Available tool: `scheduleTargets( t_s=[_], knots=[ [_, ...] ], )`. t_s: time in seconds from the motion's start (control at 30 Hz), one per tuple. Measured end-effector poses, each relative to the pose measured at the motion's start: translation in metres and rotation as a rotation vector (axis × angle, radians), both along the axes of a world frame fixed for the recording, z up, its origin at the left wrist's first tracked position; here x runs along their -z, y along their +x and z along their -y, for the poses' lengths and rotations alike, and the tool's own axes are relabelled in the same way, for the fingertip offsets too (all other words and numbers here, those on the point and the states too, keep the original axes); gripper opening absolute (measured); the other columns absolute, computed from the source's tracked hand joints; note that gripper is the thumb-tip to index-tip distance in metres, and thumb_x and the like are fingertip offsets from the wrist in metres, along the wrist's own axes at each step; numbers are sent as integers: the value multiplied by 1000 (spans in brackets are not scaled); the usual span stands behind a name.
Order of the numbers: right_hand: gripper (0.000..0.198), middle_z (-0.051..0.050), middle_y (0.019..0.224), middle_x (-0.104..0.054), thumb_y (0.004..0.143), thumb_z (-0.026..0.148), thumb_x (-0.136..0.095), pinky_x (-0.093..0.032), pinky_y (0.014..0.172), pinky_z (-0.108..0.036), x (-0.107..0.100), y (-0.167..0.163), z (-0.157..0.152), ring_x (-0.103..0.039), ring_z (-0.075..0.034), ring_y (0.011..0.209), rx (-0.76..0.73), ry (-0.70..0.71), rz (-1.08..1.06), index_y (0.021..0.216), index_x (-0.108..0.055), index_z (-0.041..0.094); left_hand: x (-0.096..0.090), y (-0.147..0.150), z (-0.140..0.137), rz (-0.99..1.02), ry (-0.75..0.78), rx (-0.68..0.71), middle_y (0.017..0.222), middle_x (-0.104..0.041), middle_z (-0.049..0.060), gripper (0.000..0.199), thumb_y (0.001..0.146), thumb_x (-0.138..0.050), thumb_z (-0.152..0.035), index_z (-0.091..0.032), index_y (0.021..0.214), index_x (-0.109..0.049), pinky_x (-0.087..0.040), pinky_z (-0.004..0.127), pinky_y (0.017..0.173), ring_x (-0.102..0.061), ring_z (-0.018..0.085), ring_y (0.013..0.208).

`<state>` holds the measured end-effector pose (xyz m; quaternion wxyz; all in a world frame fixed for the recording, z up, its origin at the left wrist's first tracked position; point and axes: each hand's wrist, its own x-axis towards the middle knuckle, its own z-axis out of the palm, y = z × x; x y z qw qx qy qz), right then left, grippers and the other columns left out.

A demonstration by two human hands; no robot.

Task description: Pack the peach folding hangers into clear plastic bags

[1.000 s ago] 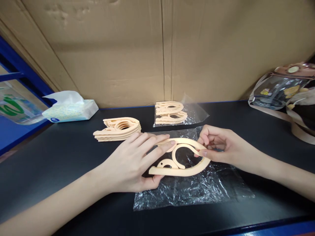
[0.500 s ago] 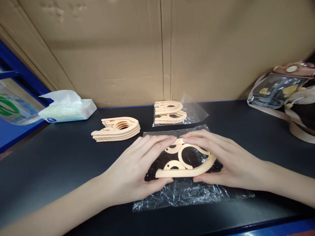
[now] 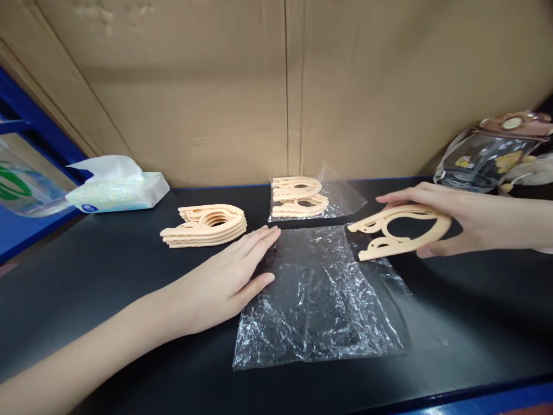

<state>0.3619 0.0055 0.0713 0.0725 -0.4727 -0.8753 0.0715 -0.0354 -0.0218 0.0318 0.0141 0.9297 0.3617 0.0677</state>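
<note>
My right hand (image 3: pixel 466 222) grips a folded beige plastic clothes hanger (image 3: pixel 436 227) by its rounded end, above the table to the right. Its two narrow ends point left, over the edge of the clear plastic bags. My left hand (image 3: pixel 233 276) lies with fingers stretched out and thumb apart at the left edge of a clear plastic bag (image 3: pixel 319 300). That bag is flat and crinkled, with another partly under it at the right. Beyond my left hand sits a stack of several folded hangers (image 3: pixel 207 230).
Behind the bags, more folded hangers (image 3: pixel 298 199) lie in a clear bag. A tissue pack (image 3: pixel 125 193) stands at the back left, near a clear plastic container (image 3: pixel 26 190). A strapped water bottle (image 3: pixel 488 158) is at the back right. Cardboard (image 3: pixel 194 98) walls the rear.
My right hand has moved right and away from me, carrying the folded hanger off the bag. My left hand has let go of the hanger and shifted left, uncovering the bag.
</note>
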Motion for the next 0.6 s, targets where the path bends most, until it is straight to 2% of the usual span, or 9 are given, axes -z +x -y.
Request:
scheduleTargets(
  t_s=[0.13,0.33,0.6],
  knots=[
    [73,-8,116,-63,71,42,-75,-52,80,-41,5,-4,6,-61,-32,103,-31,4,76,138,-47,37,3,0,-2,-29,-36,-1,153,-32,15,60,99,-37,-40,-11,150,-23,-38,43,110,-34,26,140],
    [78,-6,132,-55,76,45,-70,-48,90,-40,10,-38,15,-56,-32,114,-99,-33,-34,145,-35,35,4,1,-2,-50,-69,-9,154,-30,16,60,100,-34,-42,-10,150,-23,-36,44,112,-31,26,141],
    [80,-6,127,-59,74,50,-70,-48,84,-41,9,-42,18,-58,-31,105,-22,-46,-11,144,-35,34,3,3,-2,-66,-149,-48,158,-21,11,63,100,-29,-47,-12,152,-19,-30,44,116,-24,25,144]
  ],
)
